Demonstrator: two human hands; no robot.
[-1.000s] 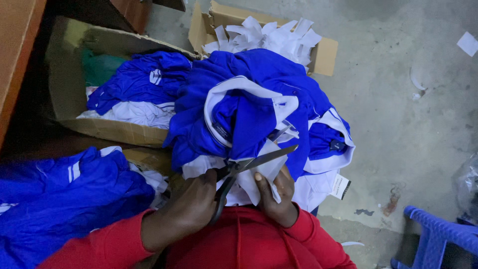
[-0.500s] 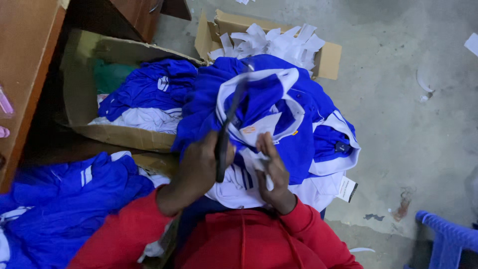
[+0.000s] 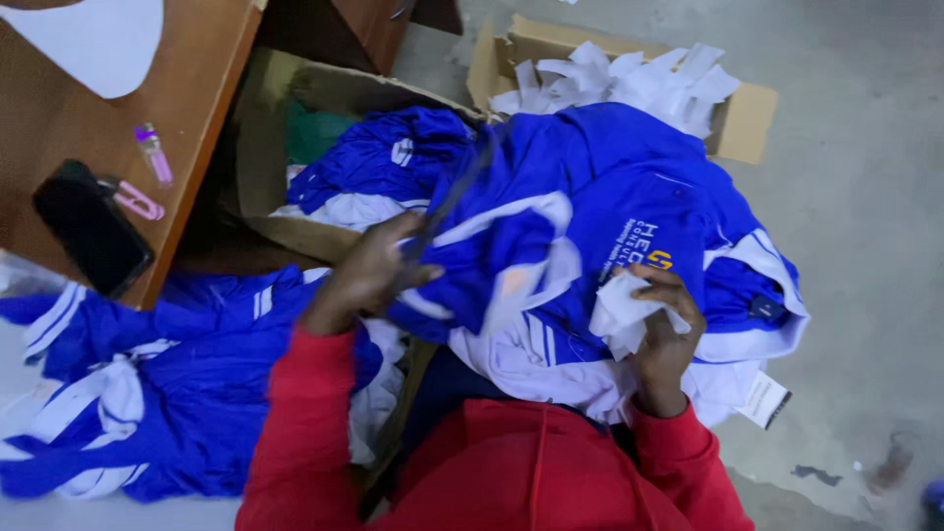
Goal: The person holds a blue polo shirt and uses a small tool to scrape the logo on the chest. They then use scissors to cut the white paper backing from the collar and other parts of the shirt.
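We list first our left hand (image 3: 369, 270), fingers closed around the handles of a pair of dark scissors (image 3: 447, 211), whose blades point up and away over the cloth, somewhat blurred. The hand rests against the blue shirt with white collar (image 3: 590, 211) that lies heaped across our lap, its collar band curling just beside the scissors.

Our right hand (image 3: 664, 329) sits on the same shirt, lower and to the right, fingers curled shut on a crumpled piece of white paper (image 3: 624, 313). A white tag (image 3: 765, 400) hangs at the shirt's right edge, near the floor.

Both sleeves are red, as is the red garment (image 3: 531, 462) we wear.

Behind the shirt:
- an open cardboard box (image 3: 275, 128) holding more blue and white garments (image 3: 379, 167) and something green (image 3: 317, 133);
- a second cardboard box (image 3: 749, 116) filled with white paper scraps (image 3: 619, 84).

To the left, a pile of blue and white garments (image 3: 147, 393) lies low beside our left arm.

Upper left, a wooden table (image 3: 202, 88) carries a black phone (image 3: 90, 234), a pink clip (image 3: 138, 200) touching the phone's corner, a small pink-capped vial (image 3: 153, 152) and a white cut shape (image 3: 93, 39) at its far edge.

The grey concrete floor (image 3: 865, 246) fills the right side.
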